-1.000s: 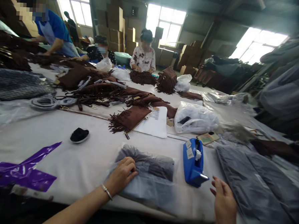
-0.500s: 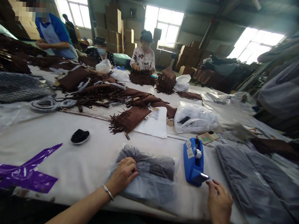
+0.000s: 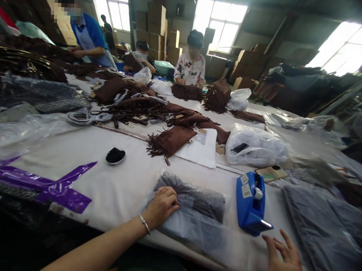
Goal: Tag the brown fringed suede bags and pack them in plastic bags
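Note:
My left hand (image 3: 162, 205) presses on a clear plastic bag (image 3: 194, 227) with a dark folded item (image 3: 200, 201) inside; its fingers are curled against the film. The bag lies flat near the table's front edge. To its right stands a blue tape dispenser (image 3: 250, 206) with a roll in it and a shiny metal cutting end. Just in front of that end is my right hand (image 3: 284, 256), with thumb and forefinger apart. Any strip of tape on these fingers is too faint to make out.
Dark grey packed bags (image 3: 321, 232) lie at the right. A phone (image 3: 271, 173), a white plastic bag (image 3: 255, 145), a brown fringed pouch (image 3: 176, 140) and a small black pad in a dish (image 3: 115, 155) lie beyond. Purple tape (image 3: 65, 190) crosses the left edge. Several people work behind.
My right hand has drawn slightly back toward me from the dispenser's cutting end, and its fingers have spread. My left hand stays on the bag. The view has swung to the left.

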A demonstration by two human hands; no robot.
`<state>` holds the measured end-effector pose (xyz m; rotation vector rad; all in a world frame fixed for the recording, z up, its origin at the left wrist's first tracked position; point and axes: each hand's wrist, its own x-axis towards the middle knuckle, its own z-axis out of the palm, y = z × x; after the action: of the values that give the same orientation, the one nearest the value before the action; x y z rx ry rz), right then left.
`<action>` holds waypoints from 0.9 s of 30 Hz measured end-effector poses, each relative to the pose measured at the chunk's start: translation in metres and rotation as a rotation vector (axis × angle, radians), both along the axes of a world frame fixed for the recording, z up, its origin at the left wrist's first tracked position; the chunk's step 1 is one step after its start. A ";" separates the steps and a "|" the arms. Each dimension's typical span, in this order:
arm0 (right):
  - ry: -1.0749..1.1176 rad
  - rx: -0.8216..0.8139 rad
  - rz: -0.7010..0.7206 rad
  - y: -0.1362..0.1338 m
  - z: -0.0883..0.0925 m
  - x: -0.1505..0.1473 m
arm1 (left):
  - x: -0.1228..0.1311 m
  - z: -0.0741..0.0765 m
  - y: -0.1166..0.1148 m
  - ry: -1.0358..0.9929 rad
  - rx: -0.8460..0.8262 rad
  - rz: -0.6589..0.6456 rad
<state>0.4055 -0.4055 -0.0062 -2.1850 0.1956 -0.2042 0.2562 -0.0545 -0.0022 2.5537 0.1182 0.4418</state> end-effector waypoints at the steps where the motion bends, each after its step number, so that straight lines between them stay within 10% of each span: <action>1: 0.003 -0.101 -0.008 -0.006 0.000 0.002 | 0.000 0.000 0.000 0.003 -0.005 0.003; 5: -0.079 -0.178 0.199 0.003 0.014 0.004 | -0.001 -0.002 0.002 -0.002 -0.017 -0.017; 10: -0.122 -0.227 1.138 0.098 0.052 -0.013 | -0.001 -0.001 0.001 0.005 -0.002 -0.001; 13: -0.176 -0.529 1.404 0.152 0.064 -0.016 | -0.001 -0.001 -0.001 0.008 0.032 0.002; 22: -0.252 -1.056 1.057 0.175 0.064 -0.014 | -0.003 -0.005 -0.002 0.010 0.133 -0.011; 27: -0.385 -0.844 0.988 0.162 0.049 -0.003 | -0.003 -0.006 -0.003 0.009 0.101 -0.010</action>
<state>0.4023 -0.2438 0.0430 -2.6869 -1.3800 -0.1398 0.2534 -0.0577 -0.0078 2.6543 0.0885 0.4431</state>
